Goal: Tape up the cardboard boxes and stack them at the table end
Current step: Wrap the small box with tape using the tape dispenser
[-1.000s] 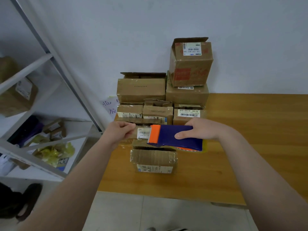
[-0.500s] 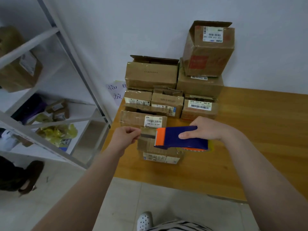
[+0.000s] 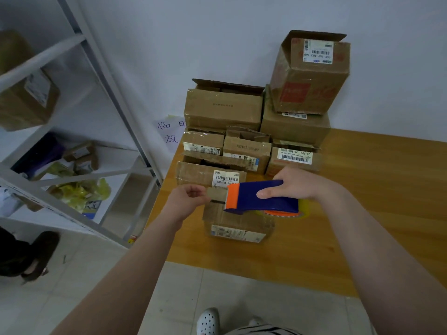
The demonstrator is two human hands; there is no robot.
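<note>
Cardboard box [image 3: 238,224], the one we are taping, lies on the wooden table [image 3: 375,194] directly beneath our hands, its labelled side facing us. Behind the box, the stack of other boxes [image 3: 223,110] stands against the wall, several with flaps open. Well to the left of the box is a metal shelf rack [image 3: 116,93].

Our right hand [image 3: 298,186] is above the box's right half, fingers curled round the blue-and-orange tape dispenser [image 3: 262,198], whose orange cutter end points left. Our left hand [image 3: 189,201] hovers just off the box's far left corner, thumb and fingers pinched on what we take to be the free end of the tape [image 3: 216,193]. That strip is clear and hard to make out, so we say this with caution.

The box sits below and between both hands. Its long axis looks to run left to right, the same way as the dispenser and the strip. A dark seam shows on the box's top, just under the strip. We judge that the next move is to press the pinched end over the box's left edge and draw the dispenser rightward along that seam. The left hand is nearer that edge, so it anchors and the right hand travels. Whether the strip touches the box yet, we cannot tell.
</note>
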